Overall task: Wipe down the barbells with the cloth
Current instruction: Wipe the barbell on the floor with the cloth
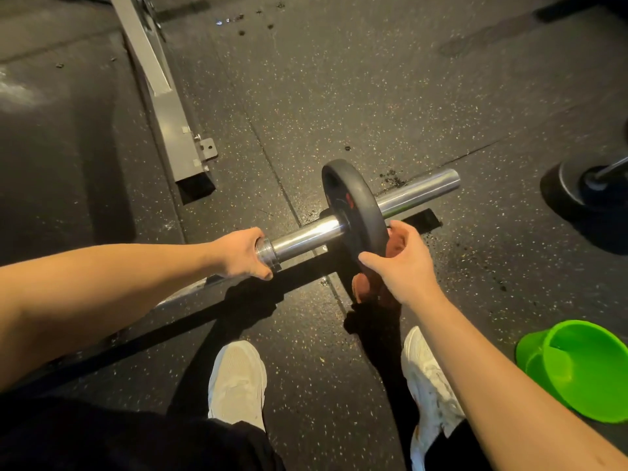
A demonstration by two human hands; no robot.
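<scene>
Much cloth hides under the right hand; left hand grips barbell.

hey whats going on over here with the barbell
A person is wiping down a barbell. The left hand grips it at the collar, while the right hand holds a reddish-brown cloth against the lower rim of the black weight plate. A green bucket sits to the right.

Left arm: bare, stretched forward from the lower left; left hand knuckles up, fingers curled round the bar. Right arm: bare, reaching in from the lower right; right hand pinching the cloth around the plate rim.
</scene>
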